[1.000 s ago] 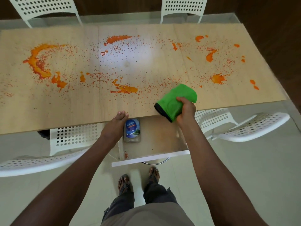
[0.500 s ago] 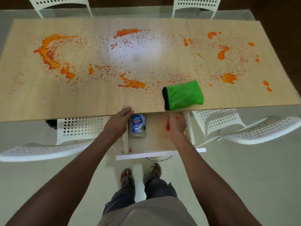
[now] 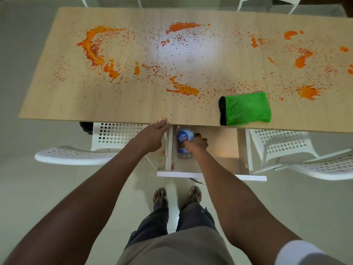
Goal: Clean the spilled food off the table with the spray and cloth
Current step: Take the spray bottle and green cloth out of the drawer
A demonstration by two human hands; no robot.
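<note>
Down in the open drawer my right hand curls over the spray bottle; grip unconfirmed, could slip. Left hand rests loose-fingered on the table edge, cloth near spilled food.

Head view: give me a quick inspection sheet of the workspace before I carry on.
Surface: wooden table covered in orange spilled food, not yet wiped.
Job's things: green cloth lies folded near the table's front edge; spray bottle lies in the open drawer.
Clutter: nothing seen.
Hands: left hand rests at the table edge; right hand on the bottle, grip unclear.
Cables: nothing seen.
Surroundings: white perforated chairs, tiled floor.
</note>
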